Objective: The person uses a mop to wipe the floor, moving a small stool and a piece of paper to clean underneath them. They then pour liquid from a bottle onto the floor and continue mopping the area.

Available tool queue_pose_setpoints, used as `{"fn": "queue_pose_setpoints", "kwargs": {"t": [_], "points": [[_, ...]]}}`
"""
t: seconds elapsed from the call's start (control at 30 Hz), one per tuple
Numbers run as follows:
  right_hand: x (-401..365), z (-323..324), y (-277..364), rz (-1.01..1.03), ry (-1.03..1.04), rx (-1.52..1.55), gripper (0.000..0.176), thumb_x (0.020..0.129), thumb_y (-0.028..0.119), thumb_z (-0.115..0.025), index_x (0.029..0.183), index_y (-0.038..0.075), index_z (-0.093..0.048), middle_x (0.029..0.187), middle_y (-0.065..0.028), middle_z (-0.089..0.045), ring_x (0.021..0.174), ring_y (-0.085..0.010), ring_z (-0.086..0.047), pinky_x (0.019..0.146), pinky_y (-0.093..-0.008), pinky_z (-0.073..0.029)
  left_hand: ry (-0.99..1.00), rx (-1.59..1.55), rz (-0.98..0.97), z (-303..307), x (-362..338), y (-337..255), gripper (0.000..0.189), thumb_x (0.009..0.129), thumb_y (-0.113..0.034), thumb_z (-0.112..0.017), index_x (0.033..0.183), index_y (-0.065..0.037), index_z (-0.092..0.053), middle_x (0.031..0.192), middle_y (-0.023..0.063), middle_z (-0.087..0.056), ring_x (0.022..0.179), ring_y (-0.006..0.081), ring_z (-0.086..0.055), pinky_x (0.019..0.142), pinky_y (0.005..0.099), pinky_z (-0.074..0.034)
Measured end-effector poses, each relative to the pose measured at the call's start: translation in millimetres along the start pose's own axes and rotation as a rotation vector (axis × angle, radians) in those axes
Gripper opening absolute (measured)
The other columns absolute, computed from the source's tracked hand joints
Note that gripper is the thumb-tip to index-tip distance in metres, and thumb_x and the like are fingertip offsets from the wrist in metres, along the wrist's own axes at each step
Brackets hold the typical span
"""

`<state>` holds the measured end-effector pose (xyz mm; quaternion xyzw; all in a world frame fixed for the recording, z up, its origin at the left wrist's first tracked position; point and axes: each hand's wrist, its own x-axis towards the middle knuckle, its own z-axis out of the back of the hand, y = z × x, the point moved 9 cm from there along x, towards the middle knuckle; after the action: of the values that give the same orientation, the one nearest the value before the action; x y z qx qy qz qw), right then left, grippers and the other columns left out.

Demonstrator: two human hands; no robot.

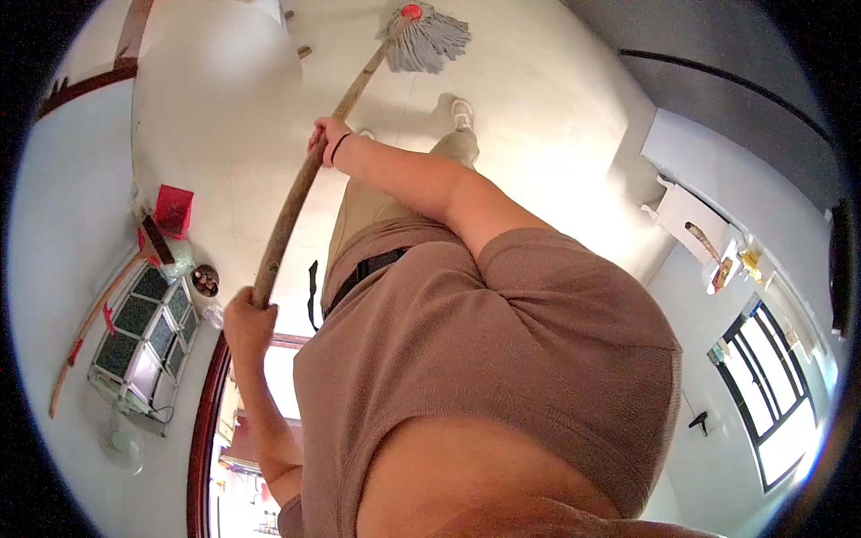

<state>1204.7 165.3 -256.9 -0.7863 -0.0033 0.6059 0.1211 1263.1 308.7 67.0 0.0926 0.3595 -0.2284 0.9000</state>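
Head view, nearest first: the left hand (247, 323) is clamped round the upper end of the mop handle (291, 202). Farther down the handle, the right hand (325, 139) grips it too, well apart from the left. Beyond the handle, the mop head (430, 40) seems to rest on the pale floor (538, 134), just past a white shoe (462, 112).

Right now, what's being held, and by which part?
A mop, held by its wooden handle. The left hand has its grip on the upper end, and the right hand has its grip about midway down, towards the mop head.
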Motion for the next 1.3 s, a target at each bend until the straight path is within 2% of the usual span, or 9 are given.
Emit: {"fn": "queue_pose_setpoints", "kwargs": {"t": [0.1, 0.33, 0.53, 0.73, 0.8, 0.87, 1.07, 1.17, 1.3], "points": [[-7, -24, 59, 0.055, 0.356, 0.321, 0.019, 0.073, 0.015, -0.049, 0.057, 0.009, -0.039, 0.046, -0.0067, -0.041, 0.042, -0.0222, -0.044, 0.044, -0.0383, -0.04, -0.184, 0.341, -0.251, 36, 26, -67, 0.016, 0.063, -0.01, -0.057, 0.077, -0.004, -0.054, 0.062, 0.0156, -0.056, 0.06, 0.0329, -0.056, 0.054, 0.0403, -0.044], [-64, -7, 199, 0.077, 0.464, 0.519, 0.019, 0.075, 0.015, -0.048, 0.059, 0.007, -0.041, 0.051, -0.0089, -0.044, 0.049, -0.0235, -0.046, 0.053, -0.0384, -0.043, -0.294, 0.625, -0.532, 90, 61, -227, 0.015, 0.064, -0.006, -0.055, 0.078, -0.007, -0.05, 0.069, 0.0126, -0.056, 0.064, 0.0295, -0.056, 0.057, 0.0403, -0.043], [-92, 52, 311, 0.088, 0.591, 0.757, 0.018, 0.075, 0.014, -0.048, 0.06, 0.008, -0.04, 0.05, -0.0083, -0.042, 0.05, -0.0241, -0.045, 0.053, -0.039, -0.043, -0.232, 0.736, -0.67, 90, 63, -372, 0.014, 0.066, -0.007, -0.052, 0.079, -0.004, -0.05, 0.07, 0.0145, -0.057, 0.065, 0.0312, -0.056, 0.059, 0.0411, -0.044], [-129, 160, 440, 0.33, 0.65, 0.91, 0.019, 0.072, 0.01, -0.047, 0.056, 0.009, -0.037, 0.047, -0.003, -0.038, 0.048, -0.0189, -0.044, 0.056, -0.0322, -0.042, -0.283, 0.788, -0.953, 53, 44, -529, 0.012, 0.067, -0.006, -0.051, 0.078, -0.002, -0.05, 0.066, 0.0163, -0.056, 0.065, 0.0313, -0.056, 0.06, 0.04, -0.045], [-113, 204, 483, 0.315, 0.836, 0.93, 0.014, 0.076, 0.017, -0.044, 0.065, 0.008, -0.044, 0.053, -0.0047, -0.047, 0.051, -0.0197, -0.049, 0.056, -0.0375, -0.045, -0.285, 0.782, -1.021, 28, 38, -576, 0.012, 0.067, -0.006, -0.05, 0.078, -0.002, -0.051, 0.066, 0.0165, -0.056, 0.065, 0.0308, -0.057, 0.059, 0.0398, -0.045], [-86, 278, 521, 0.546, 0.807, 0.833, 0.019, 0.072, 0.012, -0.05, 0.057, 0.013, -0.04, 0.048, -0.0007, -0.042, 0.042, -0.0126, -0.042, 0.042, -0.0266, -0.041, -0.263, 0.764, -1.143, -21, 24, -622, 0.016, 0.068, -0.006, -0.049, 0.083, -0.002, -0.052, 0.067, 0.0163, -0.057, 0.064, 0.0304, -0.058, 0.058, 0.0398, -0.046], [-119, 483, 579, 0.936, 0.393, 0.812, 0.013, 0.07, 0.007, -0.051, 0.059, 0.009, -0.043, 0.054, -0.0052, -0.047, 0.053, -0.0185, -0.049, 0.051, -0.0278, -0.045, -0.108, 0.635, -1.483, -150, -21, -730, 0.018, 0.071, -0.008, -0.049, 0.086, -0.001, -0.054, 0.064, 0.0161, -0.057, 0.059, 0.0291, -0.058, 0.055, 0.0368, -0.048], [-139, 570, 595, 0.998, 0.253, 0.819, 0.01, 0.073, 0.006, -0.048, 0.065, 0.007, -0.043, 0.059, -0.0068, -0.047, 0.056, -0.0188, -0.048, 0.051, -0.0278, -0.044, -0.115, 0.768, -1.498, -210, -46, -784, 0.019, 0.07, -0.005, -0.052, 0.089, -0.002, -0.053, 0.073, 0.0138, -0.058, 0.065, 0.0279, -0.059, 0.058, 0.0375, -0.047], [-156, 632, 599, 1.017, 0.216, 0.8, 0.012, 0.077, 0.011, -0.044, 0.066, 0.007, -0.042, 0.057, -0.0047, -0.044, 0.053, -0.0186, -0.046, 0.048, -0.0283, -0.042, -0.075, 0.609, -1.793, -216, -88, -814, 0.039, 0.068, -0.004, -0.047, 0.106, -0.004, -0.051, 0.063, 0.0102, -0.058, 0.058, 0.0239, -0.057, 0.049, 0.0353, -0.045]]}}
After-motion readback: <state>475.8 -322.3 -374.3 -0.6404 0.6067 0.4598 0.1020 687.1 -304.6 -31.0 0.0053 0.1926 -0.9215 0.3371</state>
